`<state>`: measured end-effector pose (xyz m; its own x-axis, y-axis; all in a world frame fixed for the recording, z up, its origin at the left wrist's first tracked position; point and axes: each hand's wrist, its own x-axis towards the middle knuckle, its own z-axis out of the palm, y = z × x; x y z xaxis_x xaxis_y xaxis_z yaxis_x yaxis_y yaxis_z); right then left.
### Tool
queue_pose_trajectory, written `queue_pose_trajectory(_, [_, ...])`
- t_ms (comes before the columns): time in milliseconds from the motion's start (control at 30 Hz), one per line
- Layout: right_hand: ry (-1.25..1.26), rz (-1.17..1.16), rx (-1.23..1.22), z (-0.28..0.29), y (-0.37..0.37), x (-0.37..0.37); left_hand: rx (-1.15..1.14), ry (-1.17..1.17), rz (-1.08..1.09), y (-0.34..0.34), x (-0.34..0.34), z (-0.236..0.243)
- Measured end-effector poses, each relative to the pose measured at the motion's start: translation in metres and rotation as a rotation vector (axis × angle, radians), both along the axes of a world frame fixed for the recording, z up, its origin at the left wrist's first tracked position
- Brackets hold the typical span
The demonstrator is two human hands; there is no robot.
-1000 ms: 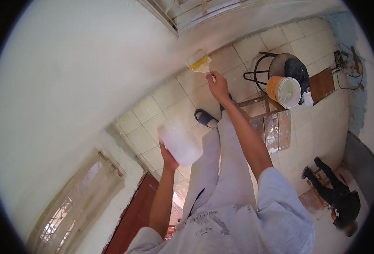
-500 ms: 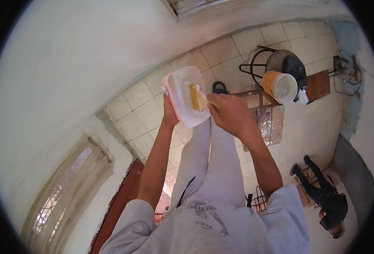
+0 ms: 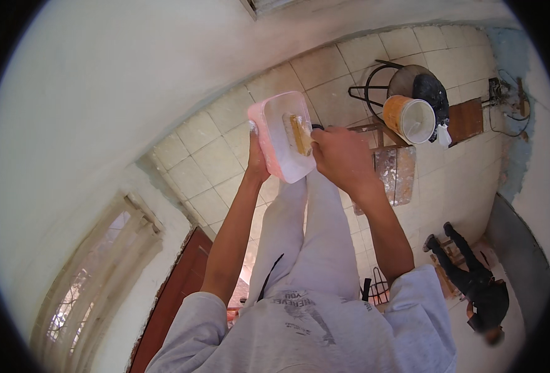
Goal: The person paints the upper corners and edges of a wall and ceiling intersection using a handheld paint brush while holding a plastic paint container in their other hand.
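A pink rectangular plastic tub (image 3: 267,143) with white paint inside is held up before me. My left hand (image 3: 257,158) grips its left side, thumb near the rim and white paint on it. In my right hand (image 3: 344,158) is a wide paintbrush (image 3: 298,135) with a yellowish band, the fingers wrapped round its handle. The brush head sits inside the tub, its bristles toward the left inner wall. Most of the handle is hidden by my right hand.
To the right, an orange-and-white bucket (image 3: 405,118) stands by a round stool (image 3: 405,81) with dark cloth on it. A paint-spattered wooden bench (image 3: 394,177) is nearer. A person in dark clothes (image 3: 483,292) is at the lower right. A wall (image 3: 132,81) rises on the left.
The tub has shifted slightly right and tilted, showing more of its outer left side. The brush has moved a little right and up with my right hand, still inside the tub.
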<state>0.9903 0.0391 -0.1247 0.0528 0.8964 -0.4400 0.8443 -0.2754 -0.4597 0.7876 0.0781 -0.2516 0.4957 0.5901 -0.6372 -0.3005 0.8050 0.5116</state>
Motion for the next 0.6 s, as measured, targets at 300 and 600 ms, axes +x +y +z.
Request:
queue_pose_trajectory(300, [0.048, 0.022, 0.015, 0.014, -0.010, 0.014, -0.039, 0.020, 0.057, -0.031, 0.006, -0.019])
queue_pose_trajectory(600, [0.288, -0.155, 0.138, 0.010, -0.047, 0.057, -0.068, -0.028, 0.119, -0.035, 0.026, -0.013])
